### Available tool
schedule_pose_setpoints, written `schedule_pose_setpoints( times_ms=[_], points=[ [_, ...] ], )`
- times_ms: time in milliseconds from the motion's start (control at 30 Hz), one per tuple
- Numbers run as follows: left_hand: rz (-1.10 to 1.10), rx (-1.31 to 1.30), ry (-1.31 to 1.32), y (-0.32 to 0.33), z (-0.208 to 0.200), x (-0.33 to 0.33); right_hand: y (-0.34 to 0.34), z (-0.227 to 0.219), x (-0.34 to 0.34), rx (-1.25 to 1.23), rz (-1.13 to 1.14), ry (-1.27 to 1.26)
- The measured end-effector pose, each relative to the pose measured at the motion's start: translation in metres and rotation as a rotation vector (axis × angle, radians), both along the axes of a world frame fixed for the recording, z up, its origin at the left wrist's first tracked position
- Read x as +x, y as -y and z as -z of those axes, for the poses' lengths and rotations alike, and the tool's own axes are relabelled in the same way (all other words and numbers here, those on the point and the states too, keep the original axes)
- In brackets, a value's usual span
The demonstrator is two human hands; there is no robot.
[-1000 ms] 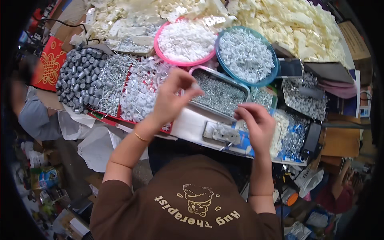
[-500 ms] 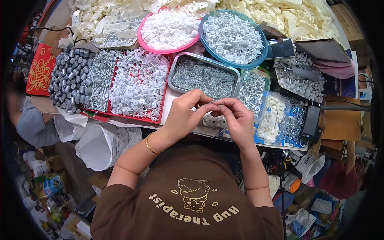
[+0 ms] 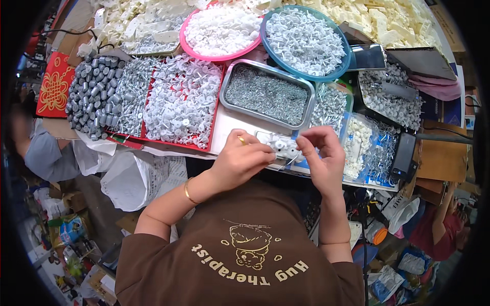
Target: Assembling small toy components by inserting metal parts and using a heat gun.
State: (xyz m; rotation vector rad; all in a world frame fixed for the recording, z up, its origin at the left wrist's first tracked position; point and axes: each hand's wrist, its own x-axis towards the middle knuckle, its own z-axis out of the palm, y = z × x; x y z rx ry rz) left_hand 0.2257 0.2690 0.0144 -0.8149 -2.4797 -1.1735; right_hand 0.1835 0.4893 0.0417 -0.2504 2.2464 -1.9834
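A small white plastic part (image 3: 280, 145) with round bosses lies at the table's front edge. Thin metal prongs (image 3: 292, 162) stick out beside it. My left hand (image 3: 246, 154), with a ring and a gold bracelet, is closed at the left end of the part, its fingertips against it. To the right of the part is my right hand (image 3: 325, 155), thumb and forefinger brought together; anything between them is too small to make out. Just beyond both hands stands a metal tray (image 3: 224, 97) full of tiny springs.
Left of the tray, a red tray (image 3: 210, 133) holds white-headed pins, beside grey cylinders (image 3: 94, 97). Behind are a pink basin (image 3: 185, 43) and a teal basin (image 3: 348, 56) of small parts. A phone (image 3: 368, 57) and a black device (image 3: 403, 155) lie right.
My hands met over the front of the metal tray before; they have now parted and come lower. The white plastic part shows between them. The view has shifted slightly.
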Motion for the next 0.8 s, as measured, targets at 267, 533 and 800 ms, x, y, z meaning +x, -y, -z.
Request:
schedule_pose_setpoints(
  times_ms=[267,533,800],
  points=[
    [-0.063,-0.223,-0.150,-0.007,0.016,0.004,0.007,0.002,0.007,0.644,-0.350,-0.542],
    [-0.238,-0.161,0.167,-0.023,0.003,-0.008,0.016,-0.013,-0.014,0.816,-0.483,-0.349],
    [-0.282,-0.098,-0.045,0.039,-0.005,-0.014,0.003,-0.015,-0.011,0.767,-0.494,-0.366]
  ],
)
